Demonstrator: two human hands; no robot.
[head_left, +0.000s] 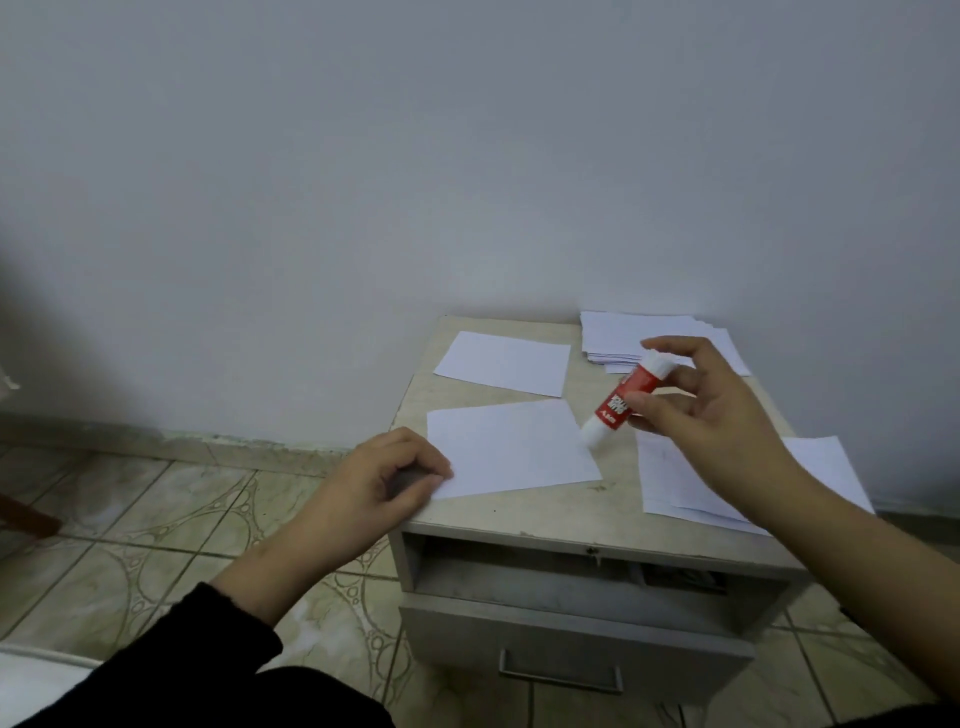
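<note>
Black sleeve (197, 654) at bottom left, cut off by the frame edge. Drawer (571, 634) of the small cabinet (519, 512) stands pulled out; contents too dark to make out. Right forearm hides part of the loose sheets (670, 483) on the cabinet's right side.

Glue stick (621, 405): white body, red label, white lettering upside down and blurred, possibly "GLUE STICK". Right hand (711, 415) grips it between thumb and fingers, tilted, lower end just above the cabinet top beside the right corner of the sheet (511, 447).

Left hand (384, 483), fingers curled, pinches that sheet's near left corner at the cabinet edge, well apart from the glue stick. Stack of paper (649, 338) at back right; far sheet (504, 364) behind.
</note>
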